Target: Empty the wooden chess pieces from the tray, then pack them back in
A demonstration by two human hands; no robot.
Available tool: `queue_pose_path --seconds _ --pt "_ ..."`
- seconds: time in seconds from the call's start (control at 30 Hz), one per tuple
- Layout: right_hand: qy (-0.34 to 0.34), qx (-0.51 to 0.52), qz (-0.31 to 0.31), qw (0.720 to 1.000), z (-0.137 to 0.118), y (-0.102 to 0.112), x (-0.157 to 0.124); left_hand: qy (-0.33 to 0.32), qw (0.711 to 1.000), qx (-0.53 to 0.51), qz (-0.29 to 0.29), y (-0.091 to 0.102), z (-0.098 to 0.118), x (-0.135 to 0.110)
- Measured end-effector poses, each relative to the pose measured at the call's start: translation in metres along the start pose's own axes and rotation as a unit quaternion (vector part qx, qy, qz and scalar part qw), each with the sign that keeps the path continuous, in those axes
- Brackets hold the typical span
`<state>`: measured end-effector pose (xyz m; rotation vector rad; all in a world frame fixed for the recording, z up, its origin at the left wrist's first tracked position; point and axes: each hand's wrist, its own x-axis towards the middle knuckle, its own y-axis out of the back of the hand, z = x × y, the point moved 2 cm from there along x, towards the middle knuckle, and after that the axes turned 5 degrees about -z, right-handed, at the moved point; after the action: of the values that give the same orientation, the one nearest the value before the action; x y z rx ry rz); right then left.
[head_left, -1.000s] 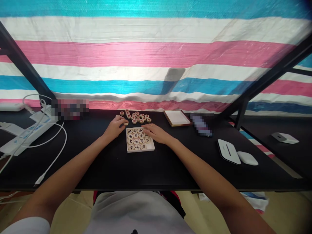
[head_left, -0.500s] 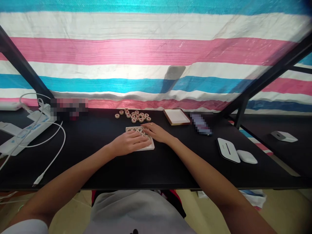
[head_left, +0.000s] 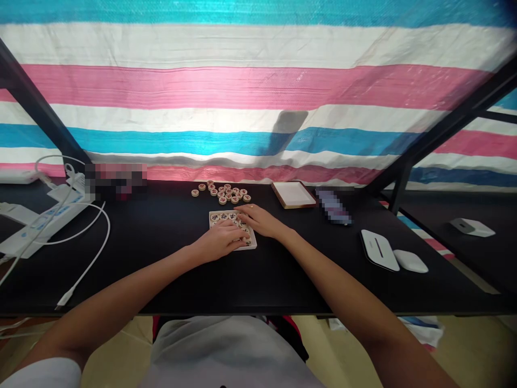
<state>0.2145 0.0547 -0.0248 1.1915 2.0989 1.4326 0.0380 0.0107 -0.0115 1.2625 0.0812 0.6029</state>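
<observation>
A shallow white box point(head_left: 252, 245) on the black desk holds Chinese chess pieces point(head_left: 223, 216) with black characters, set side by side. My left hand point(head_left: 220, 240) lies across the near part of the box, palm down, its fingers stretched over the pieces and touching some at the right side. It hides much of the middle rows. At the far right corner rests my right hand point(head_left: 258, 218), fingers extended along the edge and thumb over the pieces. Beyond the box lies a loose group of chess pieces point(head_left: 228, 191) with red characters.
An open box lid point(head_left: 294, 194) lies at the back right, beside a blurred phone-like object point(head_left: 333, 206). Farther right are a white-topped device point(head_left: 378, 249) and a white mouse point(head_left: 410, 261). A power strip point(head_left: 50, 218) with white cables point(head_left: 86, 269) occupies the left.
My left hand has drawn its fingers slightly back and bent them, baring more pieces at the box's right side. The right hand stays at the far corner.
</observation>
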Motion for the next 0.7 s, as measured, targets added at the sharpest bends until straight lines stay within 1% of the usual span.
queue_pose_path --seconds 0.07,0.23,0.43,0.53,0.6,0.67,0.7 --pt "0.001 0.000 0.000 1.000 0.000 0.000 0.000 -0.003 1.000 0.008 0.002 -0.001 0.000 0.000" --pt "0.007 -0.004 0.005 1.000 0.002 -0.002 0.001 -0.036 0.998 0.057 0.000 0.001 0.002 0.000" --pt "0.007 -0.004 0.009 1.000 0.005 -0.004 0.001 -0.035 0.996 0.084 -0.015 0.003 0.005 -0.002" --pt "0.005 -0.005 0.005 1.000 0.004 -0.004 0.001 -0.033 0.998 0.059 -0.005 0.004 0.006 -0.002" --pt "0.003 -0.004 0.001 1.000 0.003 -0.003 0.001 -0.025 0.999 0.010 0.016 0.009 0.004 -0.001" --pt "-0.001 -0.003 -0.001 1.000 0.002 -0.002 0.001 0.001 0.998 -0.042 0.053 0.016 -0.006 -0.002" --pt "-0.004 -0.004 -0.002 1.000 0.001 -0.001 0.001 0.026 0.996 -0.054 0.073 0.021 -0.014 -0.004"
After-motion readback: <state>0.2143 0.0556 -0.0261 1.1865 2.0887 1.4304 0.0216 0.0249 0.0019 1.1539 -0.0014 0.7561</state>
